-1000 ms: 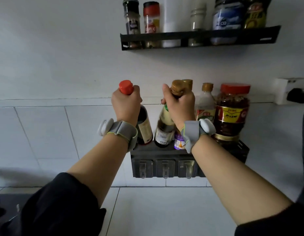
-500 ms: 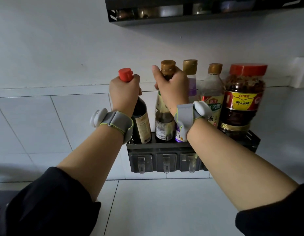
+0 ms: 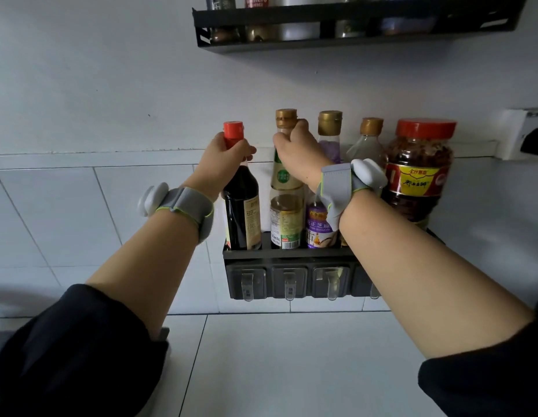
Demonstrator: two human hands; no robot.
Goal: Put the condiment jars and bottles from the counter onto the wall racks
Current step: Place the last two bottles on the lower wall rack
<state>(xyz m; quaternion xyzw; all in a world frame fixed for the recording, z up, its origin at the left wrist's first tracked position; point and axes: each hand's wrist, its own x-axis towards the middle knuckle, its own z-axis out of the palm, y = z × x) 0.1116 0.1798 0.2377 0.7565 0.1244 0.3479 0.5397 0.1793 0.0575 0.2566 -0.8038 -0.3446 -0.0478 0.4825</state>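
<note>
My left hand (image 3: 221, 162) grips the neck of a dark bottle with a red cap (image 3: 242, 212), which stands upright at the left end of the lower black wall rack (image 3: 291, 256). My right hand (image 3: 300, 159) holds the neck of a pale bottle with a gold cap (image 3: 287, 218) standing beside it in the rack. To the right stand a purple-labelled bottle (image 3: 320, 227), a clear bottle with a gold cap (image 3: 370, 145) and a big red-lidded jar (image 3: 419, 176).
An upper black rack (image 3: 337, 40) holds several spice jars and tins above. Hooks (image 3: 290, 288) hang under the lower rack. A white wall socket with a plug (image 3: 525, 135) sits at the right. White counter lies below.
Both bottles have come down from a tilt to upright in the lower rack. My hands have slid up to the necks, and the view has tipped down.
</note>
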